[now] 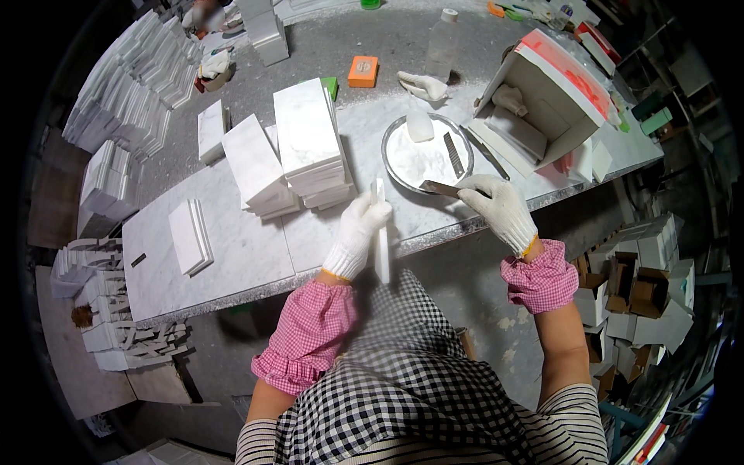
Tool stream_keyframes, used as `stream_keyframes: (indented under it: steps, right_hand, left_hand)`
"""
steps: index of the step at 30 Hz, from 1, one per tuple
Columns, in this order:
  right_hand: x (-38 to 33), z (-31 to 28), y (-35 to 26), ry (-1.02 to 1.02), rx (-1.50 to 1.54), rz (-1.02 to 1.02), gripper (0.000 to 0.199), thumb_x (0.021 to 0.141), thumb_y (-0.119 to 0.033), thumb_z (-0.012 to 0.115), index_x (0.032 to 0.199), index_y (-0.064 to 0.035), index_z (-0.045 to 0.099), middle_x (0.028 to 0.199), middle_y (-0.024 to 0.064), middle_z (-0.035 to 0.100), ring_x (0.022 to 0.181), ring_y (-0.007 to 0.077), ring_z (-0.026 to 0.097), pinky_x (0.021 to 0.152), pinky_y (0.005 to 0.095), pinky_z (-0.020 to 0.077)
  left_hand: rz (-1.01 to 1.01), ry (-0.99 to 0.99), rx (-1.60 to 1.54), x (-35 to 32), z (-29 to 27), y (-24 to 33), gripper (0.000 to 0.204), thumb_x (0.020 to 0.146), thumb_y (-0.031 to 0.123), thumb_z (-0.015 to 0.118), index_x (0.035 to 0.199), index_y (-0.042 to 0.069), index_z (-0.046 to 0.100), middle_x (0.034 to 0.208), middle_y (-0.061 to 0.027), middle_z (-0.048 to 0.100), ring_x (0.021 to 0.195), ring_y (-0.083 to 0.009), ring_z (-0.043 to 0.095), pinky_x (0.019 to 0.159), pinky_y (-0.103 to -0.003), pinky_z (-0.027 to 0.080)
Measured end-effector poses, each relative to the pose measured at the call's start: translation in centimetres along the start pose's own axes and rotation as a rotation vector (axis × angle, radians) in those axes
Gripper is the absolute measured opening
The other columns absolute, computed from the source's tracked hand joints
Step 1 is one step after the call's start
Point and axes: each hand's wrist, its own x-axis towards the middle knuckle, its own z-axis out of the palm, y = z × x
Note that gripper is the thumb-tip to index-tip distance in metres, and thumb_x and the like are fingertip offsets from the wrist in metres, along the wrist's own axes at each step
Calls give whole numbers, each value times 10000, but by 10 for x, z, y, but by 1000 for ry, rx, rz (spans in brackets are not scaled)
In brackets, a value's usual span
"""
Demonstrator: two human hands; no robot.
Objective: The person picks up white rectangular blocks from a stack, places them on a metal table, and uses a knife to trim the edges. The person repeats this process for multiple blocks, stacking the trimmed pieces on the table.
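My left hand (350,236), in a white knit glove, is closed round a white marble-look tile (383,252) held on edge at the table's front. My right hand (504,211), gloved too, grips a flat putty knife (441,188). Its blade reaches over the near rim of a round metal bowl (385,153). White powder or paste (416,161) fills the bowl; which of the two I cannot tell. A pale plastic bottle (420,125) and a dark slotted strip (453,153) lie in it. Just right of the bowl rests a long dark blade (489,152).
Stacked tiles (307,128) stand left of the bowl, with a low pile (188,235) farther left. An open carton (542,101) sits at the right. Behind are a clear bottle (442,46), a glove (422,85) and an orange box (363,71). Cartons (635,283) crowd the floor right.
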Motion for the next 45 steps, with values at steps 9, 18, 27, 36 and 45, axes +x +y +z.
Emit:
stream_keyframes:
  steps: [9,18,27,36,45]
  right_hand:
    - [19,23,27,153,111,69,321,925,-302,645,1037,-22,756,934,171,740,874,294,715,811,377,537]
    - [39,33,31,-5,164,156,251,949,-231,666,993,1,749,790,34,691,744,117,623,697,290,486]
    - [26,13,19,-11,512,255,253,954,-208,646,1000,12,761,767,1,642,698,88,550,626,259,431]
    - [19,9,-6,67,566,212,276,981,-239,660,1040,13,755,781,-31,610,692,66,508,610,242,400]
    - [22,34,7,264,311,105,226,973,-212,645,1041,-27,755,856,94,706,742,187,646,688,331,497]
  left_hand:
    - [-37,91,99,9,15,18,420,945,301,714,1227,7,613,959,-57,647,769,-158,643,683,-325,579]
    - [108,51,169,20,41,34,508,881,232,779,1289,-13,599,1108,-56,650,981,-144,618,858,-301,529]
    - [302,210,533,29,45,18,690,814,252,850,1321,-37,482,1187,-99,603,1031,-158,605,913,-322,526]
    - [147,263,419,29,59,20,684,825,331,841,1251,-58,475,1170,-136,599,1017,-180,618,862,-328,545]
    - [216,328,412,33,65,13,715,814,389,849,1224,-63,477,1130,-143,603,988,-202,629,838,-353,552]
